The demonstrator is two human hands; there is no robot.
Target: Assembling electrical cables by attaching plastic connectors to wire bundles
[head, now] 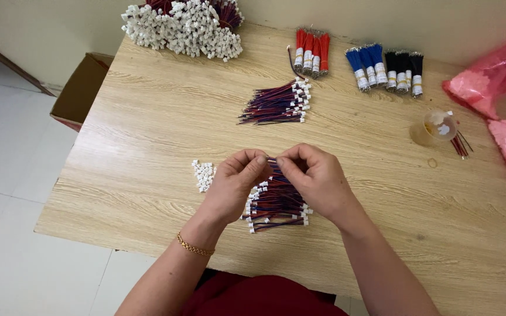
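Note:
My left hand (233, 182) and my right hand (315, 175) meet over the wooden table (147, 140), fingertips pinched together on a short red-and-blue wire lead (272, 162). Whether a connector is on its end is hidden by my fingers. Just below my hands lies a pile of wire leads with white connectors (277, 206). A small heap of loose white connectors (204, 174) lies just left of my left hand. A gold bracelet sits on my left wrist.
A second bundle of leads (279, 102) lies at mid-table. A big heap of white-ended leads (184, 26) sits far left. Red (311, 52), blue (367, 65) and black (404, 70) wire bundles line the back. A small plastic cup (433, 127), pink bags (490, 76), a cardboard box (80, 88) on the floor.

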